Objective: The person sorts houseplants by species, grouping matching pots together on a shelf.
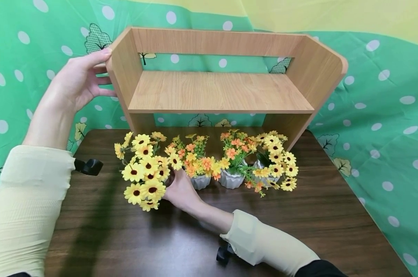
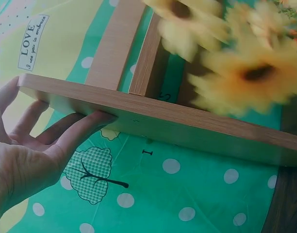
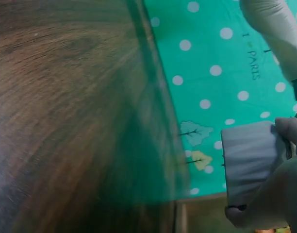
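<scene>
A wooden desk shelf [image 1: 221, 92] stands at the back of the table. My left hand [image 1: 79, 77] is at its left side panel [image 2: 197, 138], fingertips touching the panel's outer face and edge. With my right hand [image 1: 183, 190] I grip a white flowerpot [image 3: 253, 160] between thumb and fingers. Yellow daisy-like artificial flowers [image 1: 148, 165] rise from it, hiding most of the pot in the head view. They stand in front of the shelf's left end, large and blurred in the left wrist view.
Right of my right hand, more white pots stand before the shelf: one with orange and yellow flowers [image 1: 196, 161], another with orange blooms [image 1: 233, 154], then one with yellow flowers [image 1: 278, 154]. Beneath is a dark wooden table [image 1: 333, 215]. A green dotted cloth [image 1: 378, 96] hangs behind.
</scene>
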A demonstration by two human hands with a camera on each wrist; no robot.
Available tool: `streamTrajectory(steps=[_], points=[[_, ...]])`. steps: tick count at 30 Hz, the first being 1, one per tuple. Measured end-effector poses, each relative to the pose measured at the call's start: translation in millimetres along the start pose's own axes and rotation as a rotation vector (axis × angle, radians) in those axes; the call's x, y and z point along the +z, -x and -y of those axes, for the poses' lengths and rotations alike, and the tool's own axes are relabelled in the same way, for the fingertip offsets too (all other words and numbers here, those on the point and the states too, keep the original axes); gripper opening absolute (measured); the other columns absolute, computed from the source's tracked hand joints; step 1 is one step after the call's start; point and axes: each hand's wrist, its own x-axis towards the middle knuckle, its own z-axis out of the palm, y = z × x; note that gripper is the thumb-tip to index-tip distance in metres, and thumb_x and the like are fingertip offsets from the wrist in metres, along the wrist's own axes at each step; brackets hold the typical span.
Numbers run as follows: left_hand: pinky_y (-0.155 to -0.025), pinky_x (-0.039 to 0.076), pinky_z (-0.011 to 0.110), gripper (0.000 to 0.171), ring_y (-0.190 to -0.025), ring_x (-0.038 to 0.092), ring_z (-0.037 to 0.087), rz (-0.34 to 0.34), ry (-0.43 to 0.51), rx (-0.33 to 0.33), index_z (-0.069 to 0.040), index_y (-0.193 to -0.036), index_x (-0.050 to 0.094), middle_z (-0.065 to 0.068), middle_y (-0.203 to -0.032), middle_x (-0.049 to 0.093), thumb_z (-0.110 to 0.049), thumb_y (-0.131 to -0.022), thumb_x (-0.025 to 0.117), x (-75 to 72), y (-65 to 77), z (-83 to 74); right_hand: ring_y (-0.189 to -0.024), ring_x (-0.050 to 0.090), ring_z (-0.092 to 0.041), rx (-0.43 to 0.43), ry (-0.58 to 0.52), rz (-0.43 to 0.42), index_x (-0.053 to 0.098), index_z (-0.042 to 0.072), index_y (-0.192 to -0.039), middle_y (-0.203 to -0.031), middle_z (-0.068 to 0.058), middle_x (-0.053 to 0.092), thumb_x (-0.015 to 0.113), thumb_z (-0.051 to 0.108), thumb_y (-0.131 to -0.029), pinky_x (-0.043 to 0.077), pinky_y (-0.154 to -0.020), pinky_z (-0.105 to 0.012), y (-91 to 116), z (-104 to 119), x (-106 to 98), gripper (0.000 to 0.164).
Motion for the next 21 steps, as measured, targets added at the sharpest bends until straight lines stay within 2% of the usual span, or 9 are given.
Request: streamTrajectory(steps=[4, 8, 10, 12, 15, 17, 19, 21], points=[[-0.068, 0.066, 0.046, 0.046, -0.119, 0.056, 0.033, -0.002, 0.008, -0.011, -0.025, -0.146, 0.058, 0.003, -0.146, 0.044, -0.030, -0.101, 0.066, -0.5, 0.0, 0.4, -0.086, 0.068, -0.012, -0.002, -0.044, 0.038, 0.064, 0.016, -0.126, -0.105, -0.003, 0.077, 0.087, 0.026, -0.082, 0.058, -0.096, -0.039, 1.2, 9.5, -6.2, 0.051], [-0.068, 0.066, 0.046, 0.047, -0.120, 0.055, 0.033, -0.012, 0.005, -0.013, -0.025, -0.146, 0.057, 0.003, -0.145, 0.044, -0.031, -0.100, 0.067, -1.2, 0.5, 0.9, -0.081, 0.065, -0.006, -0.019, -0.076, 0.071, 0.063, 0.011, -0.126, -0.099, -0.002, 0.074, 0.086, 0.019, -0.082, 0.058, -0.088, -0.028, 4.3, 20.3, -11.5, 0.050], [-0.068, 0.066, 0.046, 0.047, -0.119, 0.055, 0.032, -0.011, 0.006, -0.010, -0.025, -0.146, 0.057, 0.003, -0.145, 0.044, -0.031, -0.100, 0.067, -1.3, 0.5, 1.1, -0.078, 0.061, -0.007, -0.016, -0.096, 0.084, 0.058, 0.007, -0.137, -0.093, 0.000, 0.070, 0.086, 0.015, -0.081, 0.055, -0.081, -0.022, 6.1, 26.2, -14.4, 0.064], [-0.068, 0.066, 0.046, 0.046, -0.117, 0.058, 0.032, -0.006, 0.012, -0.008, -0.024, -0.145, 0.058, 0.003, -0.145, 0.044, -0.030, -0.101, 0.067, -1.2, 0.3, 1.0, -0.067, 0.053, -0.009, -0.008, -0.076, 0.086, 0.050, 0.001, -0.147, -0.078, 0.002, 0.061, 0.087, 0.014, -0.080, 0.049, -0.067, -0.019, 7.7, 32.0, -17.4, 0.078], [-0.068, 0.065, 0.047, 0.046, -0.115, 0.060, 0.031, -0.002, 0.016, -0.008, -0.024, -0.145, 0.058, 0.004, -0.145, 0.044, -0.030, -0.101, 0.066, -1.0, 0.1, 0.8, -0.063, 0.045, -0.010, -0.003, -0.087, 0.101, 0.030, -0.003, -0.158, -0.074, 0.004, 0.054, 0.087, 0.014, -0.079, 0.042, -0.062, -0.018, 9.6, 40.1, -21.3, 0.099], [-0.069, 0.065, 0.047, 0.046, -0.116, 0.059, 0.032, -0.004, 0.013, -0.010, -0.024, -0.146, 0.058, 0.003, -0.145, 0.045, -0.030, -0.101, 0.067, -0.6, -0.1, 0.7, -0.065, 0.047, -0.008, -0.021, -0.100, 0.118, 0.028, -0.004, -0.159, -0.080, 0.000, 0.062, 0.086, 0.012, -0.080, 0.044, -0.064, -0.018, 10.4, 44.9, -24.0, 0.099], [-0.069, 0.065, 0.047, 0.047, -0.117, 0.058, 0.032, -0.007, 0.009, -0.012, -0.024, -0.146, 0.057, 0.003, -0.145, 0.045, -0.030, -0.100, 0.067, -0.1, -0.4, 1.0, -0.077, 0.057, -0.006, -0.037, -0.136, 0.141, 0.025, -0.005, -0.159, -0.100, -0.005, 0.071, 0.085, 0.010, -0.081, 0.052, -0.076, -0.018, 11.0, 49.0, -27.2, 0.100], [-0.069, 0.065, 0.047, 0.048, -0.118, 0.057, 0.032, -0.008, 0.003, -0.011, -0.025, -0.146, 0.057, 0.003, -0.145, 0.045, -0.031, -0.100, 0.067, 0.0, -0.3, 1.1, -0.091, 0.065, -0.007, -0.054, -0.138, 0.157, 0.025, -0.004, -0.160, -0.120, -0.011, 0.073, 0.085, 0.010, -0.080, 0.056, -0.090, -0.020, 10.9, 53.3, -31.2, 0.101]])
